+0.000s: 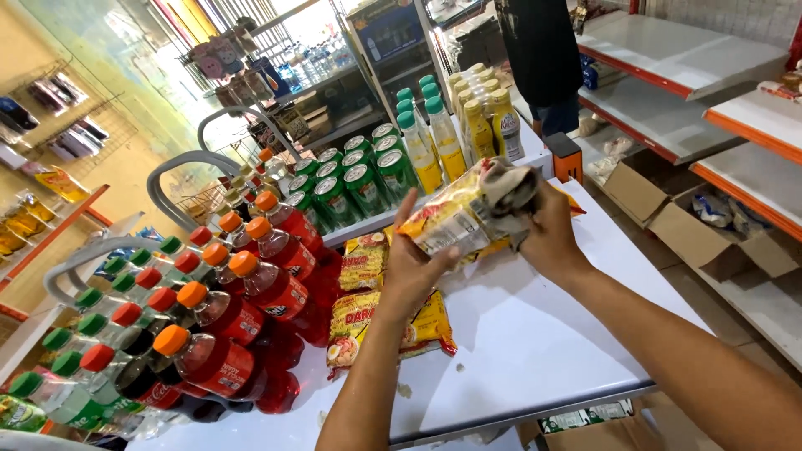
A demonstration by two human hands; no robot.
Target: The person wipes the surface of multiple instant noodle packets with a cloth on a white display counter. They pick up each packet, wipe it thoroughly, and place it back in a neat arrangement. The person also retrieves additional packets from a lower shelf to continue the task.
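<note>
White shelf top (535,334); grey cloth (508,190) partly hides held noodle packet (447,219).

**Hidden and cut off**

Yellow packet (455,219) partly covered by grey cloth (510,190) and both grips. Green-capped bottles (50,392) cropped at left edge. Cardboard box (597,430) cut by bottom edge. Standing person (543,58) cropped above the waist. Hanging goods (63,138) on wall blurred.

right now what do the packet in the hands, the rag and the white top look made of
Packet: thin glossy plastic film, by its sheen and crinkles. Rag: soft woven cloth, dull grey, bunched in folds in the right hand. White top: smooth, hard, faintly shiny, perhaps painted metal or laminate.
</note>
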